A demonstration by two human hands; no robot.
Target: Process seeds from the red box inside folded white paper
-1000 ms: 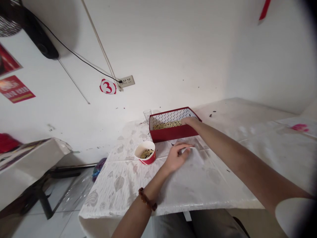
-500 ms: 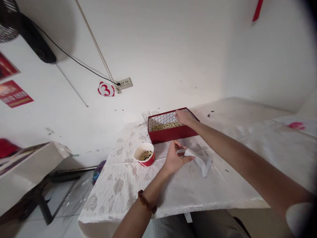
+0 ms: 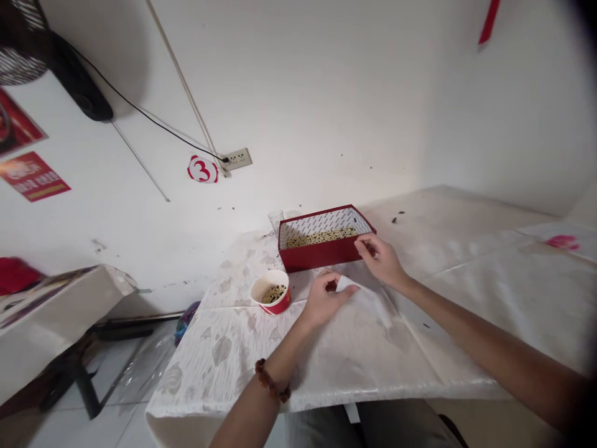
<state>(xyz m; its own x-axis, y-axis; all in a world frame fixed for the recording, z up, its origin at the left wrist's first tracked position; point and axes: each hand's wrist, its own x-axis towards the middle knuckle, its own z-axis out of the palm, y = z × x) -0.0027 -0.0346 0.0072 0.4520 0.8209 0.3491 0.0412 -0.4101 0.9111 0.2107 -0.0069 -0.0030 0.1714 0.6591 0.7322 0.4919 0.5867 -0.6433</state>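
My left hand (image 3: 325,297) pinches the edge of a thin white sheet or small pouch (image 3: 366,298); which of the two I cannot tell. My right hand (image 3: 381,260), just above and beyond it, has its fingers closed together at the front right corner of a red box (image 3: 321,254). Whatever those fingertips hold, if anything, is too small to make out. Inside the box, with its patterned white lining, lies a layer of pale and dark grains or beads (image 3: 321,236). Left of my left hand stands a red and white paper cup (image 3: 277,306) holding similar bits.
A clear glass (image 3: 275,219) stands behind the box's left end. The patterned white tablecloth (image 3: 224,367) covers the table, with dark scraps (image 3: 398,216) at right. A wall socket (image 3: 237,158) with a plugged cable and a fan (image 3: 69,74) are on the wall.
My right hand has come out of the box toward me, down to its front right corner. My left hand has shifted slightly left with the white sheet or pouch.
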